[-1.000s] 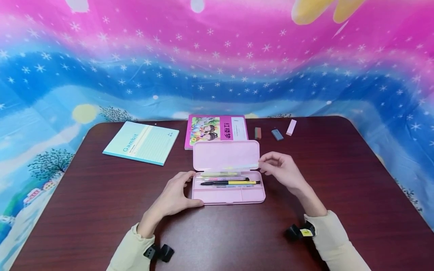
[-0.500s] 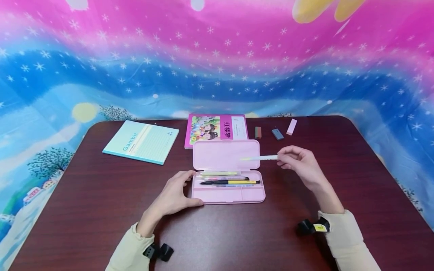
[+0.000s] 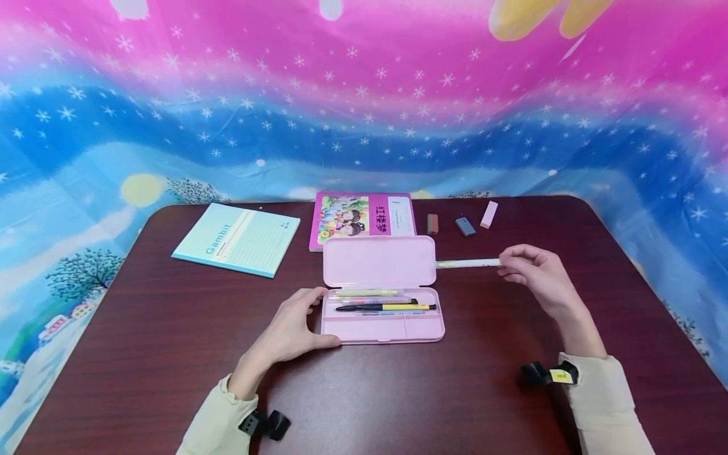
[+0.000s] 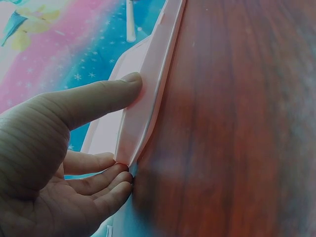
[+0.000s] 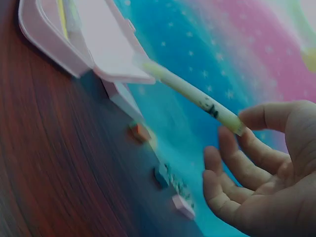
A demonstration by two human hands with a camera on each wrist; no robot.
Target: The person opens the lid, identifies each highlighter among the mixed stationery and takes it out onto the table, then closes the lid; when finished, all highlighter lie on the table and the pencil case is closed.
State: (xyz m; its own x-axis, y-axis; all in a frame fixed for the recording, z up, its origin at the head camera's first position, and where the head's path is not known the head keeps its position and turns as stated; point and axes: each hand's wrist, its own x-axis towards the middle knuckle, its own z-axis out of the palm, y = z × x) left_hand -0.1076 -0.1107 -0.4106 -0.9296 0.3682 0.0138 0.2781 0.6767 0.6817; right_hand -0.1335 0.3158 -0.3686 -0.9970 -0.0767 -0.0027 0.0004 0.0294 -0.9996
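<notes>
A pink pencil case lies with its lid up on the table. My left hand holds its left end, thumb at the front wall and fingers round the back corner. In the left wrist view the thumb presses the pink wall. My right hand pinches one end of a slim white and pale-yellow pen between thumb and fingertips. The pen points left, its far tip overlapping the lid's edge in the head view. Inside the case lie several pens, among them a black and yellow one.
Behind the case lies a pink picture book, partly hidden by the lid. A mint notebook is at the left. Three erasers stand at the back right: red-green, blue and pale pink. A printed cloth hangs behind the table.
My right hand has moved to the right with the pen, away from above the case. The left hand and the pencil case have stayed in place.
</notes>
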